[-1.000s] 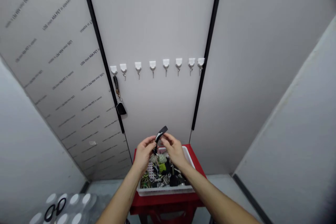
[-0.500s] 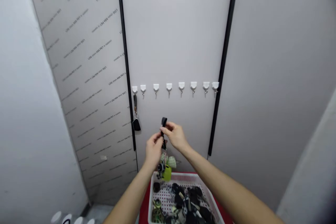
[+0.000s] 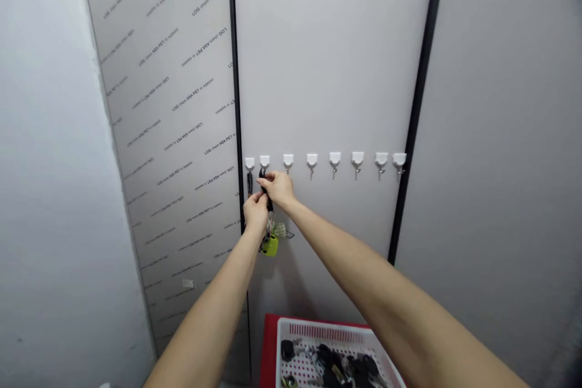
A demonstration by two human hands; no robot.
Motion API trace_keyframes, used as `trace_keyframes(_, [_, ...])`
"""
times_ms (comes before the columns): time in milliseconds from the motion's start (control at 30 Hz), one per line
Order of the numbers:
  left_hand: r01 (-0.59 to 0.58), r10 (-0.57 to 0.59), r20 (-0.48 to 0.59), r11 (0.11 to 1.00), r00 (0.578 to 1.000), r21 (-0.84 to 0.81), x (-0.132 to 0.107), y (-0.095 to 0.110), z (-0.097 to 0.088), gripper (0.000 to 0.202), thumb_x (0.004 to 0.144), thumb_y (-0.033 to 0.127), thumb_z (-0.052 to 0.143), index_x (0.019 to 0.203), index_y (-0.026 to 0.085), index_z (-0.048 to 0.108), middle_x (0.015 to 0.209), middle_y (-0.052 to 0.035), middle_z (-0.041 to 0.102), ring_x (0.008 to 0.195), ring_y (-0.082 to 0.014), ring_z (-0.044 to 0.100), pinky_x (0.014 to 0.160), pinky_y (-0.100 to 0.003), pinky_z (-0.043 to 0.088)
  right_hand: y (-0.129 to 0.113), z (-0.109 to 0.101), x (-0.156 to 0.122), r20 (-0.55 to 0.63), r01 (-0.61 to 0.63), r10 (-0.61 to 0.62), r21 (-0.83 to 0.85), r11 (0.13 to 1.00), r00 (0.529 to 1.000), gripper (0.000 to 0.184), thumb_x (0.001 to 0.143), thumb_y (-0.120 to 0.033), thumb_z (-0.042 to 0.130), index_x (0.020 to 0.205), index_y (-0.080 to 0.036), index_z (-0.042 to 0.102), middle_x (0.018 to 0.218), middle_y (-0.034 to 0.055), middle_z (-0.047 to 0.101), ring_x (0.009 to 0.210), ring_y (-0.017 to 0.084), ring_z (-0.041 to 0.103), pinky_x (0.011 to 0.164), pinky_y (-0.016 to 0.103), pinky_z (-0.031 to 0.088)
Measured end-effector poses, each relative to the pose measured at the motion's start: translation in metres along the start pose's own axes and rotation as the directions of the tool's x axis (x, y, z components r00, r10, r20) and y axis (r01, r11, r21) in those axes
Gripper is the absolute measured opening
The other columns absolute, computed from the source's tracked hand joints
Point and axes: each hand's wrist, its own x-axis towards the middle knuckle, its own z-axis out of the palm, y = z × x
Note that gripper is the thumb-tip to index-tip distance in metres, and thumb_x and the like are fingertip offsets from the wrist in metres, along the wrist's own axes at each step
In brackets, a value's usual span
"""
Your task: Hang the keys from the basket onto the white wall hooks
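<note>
Both hands hold a keychain with a black strap [image 3: 262,177], raised at the second white hook [image 3: 265,161] from the left. My right hand [image 3: 279,188] pinches the strap near its top loop. Just below and to the left, my left hand [image 3: 256,213] has its fingers closed on the strap too. A yellow-green tag [image 3: 271,246] and a pale checked charm dangle under the hands. The loop's top meets the hook's tip; whether it is over the hook I cannot tell. Beside it a braided black keychain [image 3: 250,183] hangs on the leftmost hook, its lower part hidden by my left hand.
Several more white hooks [image 3: 335,159] run in a row to the right on the grey panel. Black vertical strips [image 3: 418,103] edge the panel. Below, a white perforated basket [image 3: 325,332] with several keys stands on a red surface [image 3: 270,345].
Both hands have carried the black-strapped keychain up and left, from above the basket to the second hook. The view has shifted, so the hooks and basket sit further right and lower.
</note>
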Motion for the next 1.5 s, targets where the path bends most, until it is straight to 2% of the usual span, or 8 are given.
trace_keyframes(300, [-0.026, 0.026, -0.001, 0.989, 1.0, 0.148, 0.019, -0.019, -0.003, 0.017, 0.058, 0.019, 0.045, 0.067, 0.012, 0.057, 0.058, -0.0024, 0.058, 0.058, -0.0119, 0.051, 0.057, -0.023, 0.039, 0.005, 0.008, 0.006, 0.065, -0.076, 0.096, -0.259, 0.963, 0.993, 0.028, 0.059, -0.04, 0.048, 0.066, -0.016, 0.059, 0.062, 0.0048, 0.059, 0.062, 0.014, 0.052, 0.056, 0.024, 0.037])
trace_keyframes(467, [-0.01, 0.026, -0.07, 0.974, 0.997, 0.226, 0.0, -0.015, -0.018, 0.021, 0.056, 0.01, 0.046, 0.074, 0.014, 0.055, 0.075, -0.0042, 0.058, 0.072, -0.012, 0.052, 0.069, -0.024, 0.037, 0.017, -0.003, -0.018, 0.099, -0.068, 0.087, -0.18, 0.981, 0.991, 0.033, 0.061, -0.041, 0.046, 0.078, -0.015, 0.058, 0.072, 0.0054, 0.06, 0.066, 0.013, 0.052, 0.059, 0.022, 0.037])
trace_keyframes(733, [-0.018, -0.073, 0.217, 0.921, 0.973, 0.389, -0.108, -0.075, -0.042, 0.02, 0.06, 0.013, 0.043, 0.078, 0.012, 0.052, 0.079, -0.0052, 0.056, 0.073, -0.0114, 0.05, 0.071, -0.026, 0.038, 0.101, -0.048, -0.161, 0.373, -0.13, 0.16, -0.104, 0.986, 0.914, 0.021, 0.064, -0.026, 0.046, 0.074, -0.013, 0.058, 0.072, 0.0044, 0.061, 0.063, 0.011, 0.052, 0.06, 0.021, 0.038])
trace_keyframes(900, [-0.131, -0.21, 0.478, 0.8, 0.853, 0.586, -0.177, -0.119, -0.045, 0.023, 0.062, 0.011, 0.04, 0.08, 0.013, 0.053, 0.079, -0.0052, 0.055, 0.073, -0.0114, 0.049, 0.069, -0.025, 0.038, 0.142, -0.074, -0.258, 0.429, -0.219, 0.274, -0.174, 0.96, 0.861, 0.019, 0.066, -0.023, 0.042, 0.073, -0.015, 0.057, 0.069, 0.0036, 0.06, 0.063, 0.012, 0.051, 0.06, 0.023, 0.038])
trace_keyframes(1000, [-0.237, -0.277, 0.576, 0.714, 0.769, 0.659, -0.196, -0.132, -0.043, 0.026, 0.061, 0.01, 0.04, 0.083, 0.015, 0.052, 0.085, -0.0051, 0.054, 0.079, -0.0123, 0.048, 0.074, -0.024, 0.035, 0.152, -0.084, -0.285, 0.414, -0.189, 0.271, -0.23, 0.955, 0.869, 0.017, 0.066, -0.022, 0.042, 0.072, -0.016, 0.057, 0.073, 0.0039, 0.058, 0.07, 0.013, 0.05, 0.065, 0.024, 0.036])
trace_keyframes(1100, [-0.301, -0.334, 0.587, 0.615, 0.737, 0.729, -0.202, -0.139, -0.042, 0.031, 0.06, 0.008, 0.04, 0.088, 0.016, 0.051, 0.093, -0.0057, 0.052, 0.088, -0.0139, 0.044, 0.08, -0.025, 0.03, 0.155, -0.087, -0.292, 0.434, -0.153, 0.255, -0.256, 0.955, 0.864, 0.018, 0.066, -0.023, 0.044, 0.077, -0.017, 0.056, 0.079, 0.004, 0.057, 0.078, 0.014, 0.047, 0.07, 0.025, 0.034])
trace_keyframes(1300, [-0.345, -0.35, 0.57, 0.53, 0.743, 0.775, -0.203, -0.142, -0.04, 0.016, 0.059, 0.01, 0.042, 0.07, 0.014, 0.053, 0.08, -0.006, 0.054, 0.08, -0.0154, 0.046, 0.072, -0.025, 0.033, 0.154, -0.084, -0.291, 0.533, -0.067, 0.197, -0.253, 0.965, 0.823, 0.025, 0.065, -0.026, 0.046, 0.087, -0.02, 0.054, 0.085, 0.0031, 0.056, 0.083, 0.016, 0.044, 0.073, 0.026, 0.031])
trace_keyframes(1500, [-0.119, -0.284, 0.476, 0.747, 0.832, 0.654, -0.201, -0.144, -0.041, 0.011, 0.063, 0.023, 0.039, 0.06, 0.015, 0.047, 0.059, 0.0005, 0.049, 0.059, -0.0108, 0.045, 0.059, -0.023, 0.035, 0.152, -0.087, -0.293, 0.534, -0.081, 0.209, -0.253, 0.964, 0.819, 0.025, 0.064, -0.026, 0.047, 0.087, -0.021, 0.054, 0.086, 0.003, 0.056, 0.083, 0.016, 0.044, 0.072, 0.027, 0.03])
